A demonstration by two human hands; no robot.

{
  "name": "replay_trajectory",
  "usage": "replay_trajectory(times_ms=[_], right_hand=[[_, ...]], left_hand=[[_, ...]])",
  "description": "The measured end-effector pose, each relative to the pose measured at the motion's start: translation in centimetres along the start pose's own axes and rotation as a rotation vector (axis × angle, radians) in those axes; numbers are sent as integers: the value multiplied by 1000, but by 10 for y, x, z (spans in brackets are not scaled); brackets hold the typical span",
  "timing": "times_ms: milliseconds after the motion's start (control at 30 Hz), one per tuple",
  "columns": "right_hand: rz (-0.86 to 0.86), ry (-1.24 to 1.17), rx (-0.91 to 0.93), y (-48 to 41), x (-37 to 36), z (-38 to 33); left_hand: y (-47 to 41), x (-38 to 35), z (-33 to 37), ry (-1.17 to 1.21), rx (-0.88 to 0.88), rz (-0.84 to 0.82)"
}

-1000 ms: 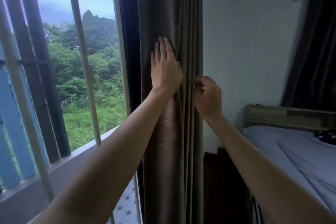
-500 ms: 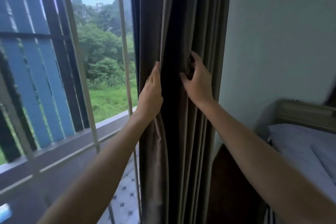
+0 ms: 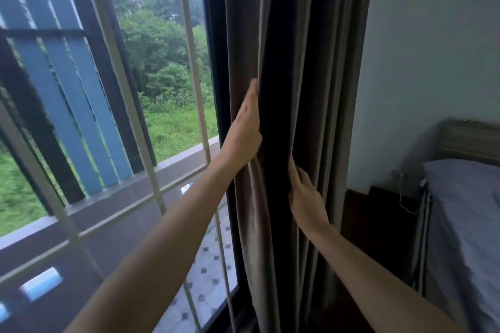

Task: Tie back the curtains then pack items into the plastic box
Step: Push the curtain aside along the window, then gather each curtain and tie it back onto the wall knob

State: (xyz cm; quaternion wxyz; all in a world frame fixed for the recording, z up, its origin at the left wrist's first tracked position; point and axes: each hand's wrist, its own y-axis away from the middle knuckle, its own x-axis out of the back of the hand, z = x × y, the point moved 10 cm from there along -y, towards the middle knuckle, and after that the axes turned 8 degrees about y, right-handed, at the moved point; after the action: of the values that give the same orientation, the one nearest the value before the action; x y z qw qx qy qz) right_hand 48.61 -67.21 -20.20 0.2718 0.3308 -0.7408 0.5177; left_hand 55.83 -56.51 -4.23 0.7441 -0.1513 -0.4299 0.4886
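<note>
- Curtain [image 3: 286,62] fabric, dark brown, hangs gathered in vertical folds, its long axis running straight up and down from the top edge of the view to the bottom.
- It sits between the two hands, with the window grille [image 3: 189,62] off to the left of the left hand and the pale wall [image 3: 433,35] to the right of the right hand.
- Both forearms reach forward and upward from the lower corners of the view, bare, converging on the bunched cloth.
- The left hand [image 3: 244,127] is the higher one; its fingers point up, held flat and close together, the palm pressed against the left side of the folds, with the fingertips tucked into a crease.
- The right hand [image 3: 304,194] is lower, its fingers also angled upward and only slightly spread, touching the right side of a deep dark fold; whether they pinch the cloth or merely press on it cannot be told.
- A bed [image 3: 465,211] with a grey-lilac cover lies well to the right of the right hand, a wooden headboard [image 3: 470,140] behind it.
</note>
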Motion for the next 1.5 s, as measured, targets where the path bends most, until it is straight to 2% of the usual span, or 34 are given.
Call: replay_trajectory(times_ms=[133, 433, 567, 767, 1000, 1067, 1167, 1267, 1367, 1500], right_hand=[[-41, 135, -71, 18, -18, 0], [-129, 275, -129, 38, -41, -28], [-148, 286, -125, 51, -51, -38], [-165, 309, -74, 62, -65, -53], [-263, 190, -26, 58, -63, -59], [-84, 160, 5, 41, -24, -61], [352, 104, 44, 2, 63, -63], [620, 74, 8, -48, 145, -66], [704, 53, -37, -97, 191, -67], [547, -12, -118, -128, 187, -55]], left_hand=[[11, -5, -15, 21, 28, -47], [19, -3, -7, 33, -44, -50], [20, 1, -6, 57, -52, -33], [27, 7, 5, 189, -81, 82], [26, 0, -3, 11, -113, 73], [26, 6, -7, -40, -105, 80], [23, 13, -16, -73, -107, 86], [21, 14, -19, -68, -84, 71], [23, 13, -13, -71, -71, 47], [22, 10, -13, -47, -68, 24]])
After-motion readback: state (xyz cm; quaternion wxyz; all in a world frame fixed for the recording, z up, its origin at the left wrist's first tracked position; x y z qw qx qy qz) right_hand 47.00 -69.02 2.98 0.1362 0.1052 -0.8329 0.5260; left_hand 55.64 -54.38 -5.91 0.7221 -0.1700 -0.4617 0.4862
